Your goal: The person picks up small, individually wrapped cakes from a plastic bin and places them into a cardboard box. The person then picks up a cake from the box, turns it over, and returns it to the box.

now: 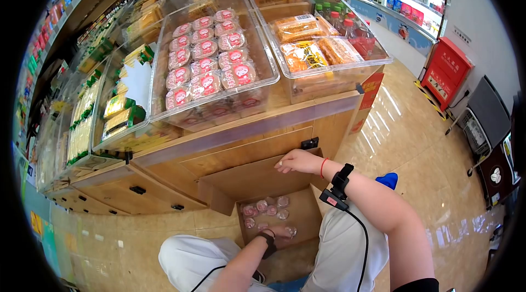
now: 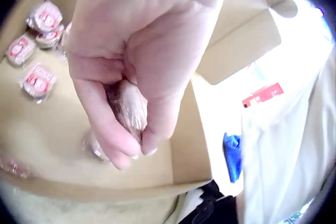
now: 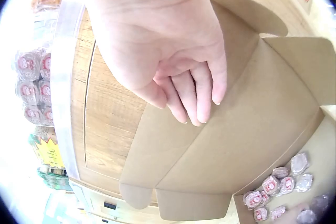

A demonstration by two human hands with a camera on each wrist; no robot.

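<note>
Inside the open cardboard box, my left hand is low near the front. In the left wrist view that hand pinches a clear-wrapped round cake between thumb and fingers. Several pink-labelled wrapped cakes lie on the box floor, some piled together at the back corner. My right hand is raised over the box's back flap, beside the wooden cabinet. Seen from the right wrist, this hand hangs with loosely bent fingers and holds nothing, in front of the raised cardboard flap.
Above the wooden cabinet, a clear bin holds rows of pink-labelled cakes. Another clear bin beside it holds orange packaged bread and bottles. My knees flank the box. A red box and a dark folding cart stand at the right.
</note>
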